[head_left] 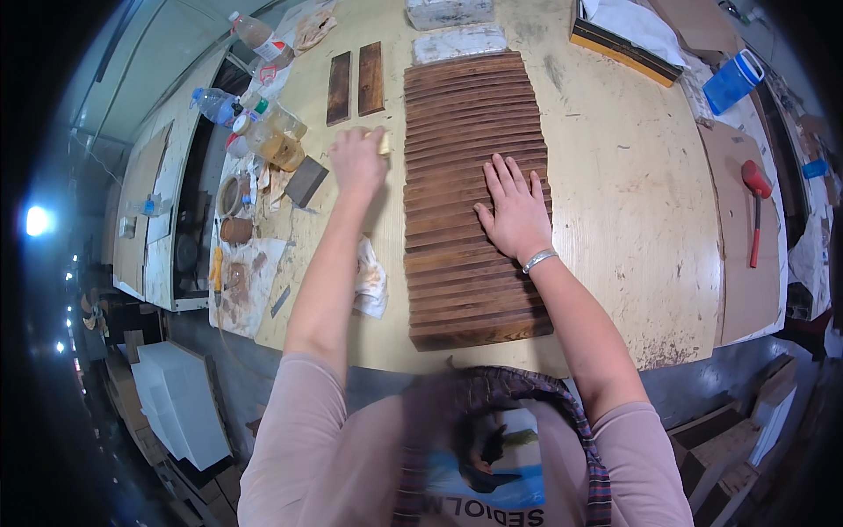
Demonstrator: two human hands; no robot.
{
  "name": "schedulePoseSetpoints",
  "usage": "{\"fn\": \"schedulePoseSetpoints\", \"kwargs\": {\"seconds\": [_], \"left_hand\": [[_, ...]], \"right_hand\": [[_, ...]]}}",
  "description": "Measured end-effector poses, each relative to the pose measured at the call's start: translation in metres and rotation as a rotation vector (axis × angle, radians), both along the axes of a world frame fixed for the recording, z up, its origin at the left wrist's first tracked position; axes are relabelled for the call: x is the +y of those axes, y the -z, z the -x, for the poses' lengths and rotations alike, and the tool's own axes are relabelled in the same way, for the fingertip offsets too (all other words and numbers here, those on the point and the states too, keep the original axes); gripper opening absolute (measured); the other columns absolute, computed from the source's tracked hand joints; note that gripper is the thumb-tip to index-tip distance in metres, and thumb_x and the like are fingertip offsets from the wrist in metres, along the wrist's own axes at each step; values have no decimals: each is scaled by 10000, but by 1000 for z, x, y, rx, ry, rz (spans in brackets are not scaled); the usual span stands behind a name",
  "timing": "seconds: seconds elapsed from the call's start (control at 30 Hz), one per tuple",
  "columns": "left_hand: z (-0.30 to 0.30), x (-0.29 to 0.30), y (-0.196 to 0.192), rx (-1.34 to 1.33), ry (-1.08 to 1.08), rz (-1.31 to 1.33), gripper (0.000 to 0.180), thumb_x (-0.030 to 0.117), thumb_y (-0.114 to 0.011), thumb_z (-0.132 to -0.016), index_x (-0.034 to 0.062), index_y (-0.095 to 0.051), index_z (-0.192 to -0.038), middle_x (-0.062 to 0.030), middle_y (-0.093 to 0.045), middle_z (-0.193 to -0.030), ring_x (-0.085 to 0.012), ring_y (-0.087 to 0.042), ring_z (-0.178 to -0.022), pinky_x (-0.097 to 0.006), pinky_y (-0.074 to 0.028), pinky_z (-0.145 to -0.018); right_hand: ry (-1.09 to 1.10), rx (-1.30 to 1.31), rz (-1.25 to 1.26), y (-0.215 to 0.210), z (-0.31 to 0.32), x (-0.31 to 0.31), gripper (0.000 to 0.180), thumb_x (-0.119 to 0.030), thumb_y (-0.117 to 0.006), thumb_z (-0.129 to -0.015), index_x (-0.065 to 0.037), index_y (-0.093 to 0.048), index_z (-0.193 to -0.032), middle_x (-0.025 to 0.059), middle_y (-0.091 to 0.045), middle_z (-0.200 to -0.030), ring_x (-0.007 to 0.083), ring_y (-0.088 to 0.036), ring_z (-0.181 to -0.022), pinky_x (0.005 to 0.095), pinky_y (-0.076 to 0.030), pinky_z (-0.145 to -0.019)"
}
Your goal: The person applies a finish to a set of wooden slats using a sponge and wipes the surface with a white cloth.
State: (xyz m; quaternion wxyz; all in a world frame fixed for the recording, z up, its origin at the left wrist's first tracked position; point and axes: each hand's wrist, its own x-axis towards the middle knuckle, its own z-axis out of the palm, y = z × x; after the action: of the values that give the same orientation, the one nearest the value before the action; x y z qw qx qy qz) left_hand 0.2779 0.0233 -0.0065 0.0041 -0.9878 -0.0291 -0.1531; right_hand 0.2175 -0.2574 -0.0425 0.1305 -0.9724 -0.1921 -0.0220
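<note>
Wooden strips [457,228], dark brown and set side by side in a long ridged row, occupy the middle of the pale worktable [632,246], directly in front of the person; from my remote station I read the row as running from near the table's front edge up to a whitish block [459,44] at its far end; the right hand [516,215] lies open and palm down on the row's right part, fingers extended and grasping nothing; the left hand [356,165] is closed just left of the row, fingers curled on a small pale-yellow piece [384,143], whose material I cannot tell; beyond the left hand I note two separate dark boards [355,83], lying parallel and apart; to its left are a dark grey rectangular block [306,182] and a group of plastic bottles [277,145]; a stained white cloth [371,279] lies between the left forearm and the row; at the far right I locate a red mallet [756,180] on cardboard [736,263], well apart from both hands.
</note>
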Motion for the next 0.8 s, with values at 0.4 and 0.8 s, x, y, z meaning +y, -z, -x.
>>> {"fn": "schedulePoseSetpoints", "kwargs": {"seconds": [0.4, 0.8], "left_hand": [[19, -61, -10, -74, 544, 208, 467, 35, -733, -763, 139, -699, -1217, -89, -677, -1114, -327, -617, -1065, -431, -494, -943], [52, -31, -4, 20, 368, 165, 484, 34, -732, -776, 181, -702, -1236, -46, -657, -1180, -266, -585, -1138, -445, -404, -1055]], "right_hand": [[-3, -22, 16, 1, -2, 0, 702, -439, -496, -1009, -113, -286, -1594, 75, -233, -1680, 249, -221, -1544, 513, -184, -1251], [7, 9, 39, -3, -1, -1, 706, -445, -491, -1008, -106, -286, -1592, 66, -224, -1684, 225, -200, -1552, 495, -157, -1261]]}}
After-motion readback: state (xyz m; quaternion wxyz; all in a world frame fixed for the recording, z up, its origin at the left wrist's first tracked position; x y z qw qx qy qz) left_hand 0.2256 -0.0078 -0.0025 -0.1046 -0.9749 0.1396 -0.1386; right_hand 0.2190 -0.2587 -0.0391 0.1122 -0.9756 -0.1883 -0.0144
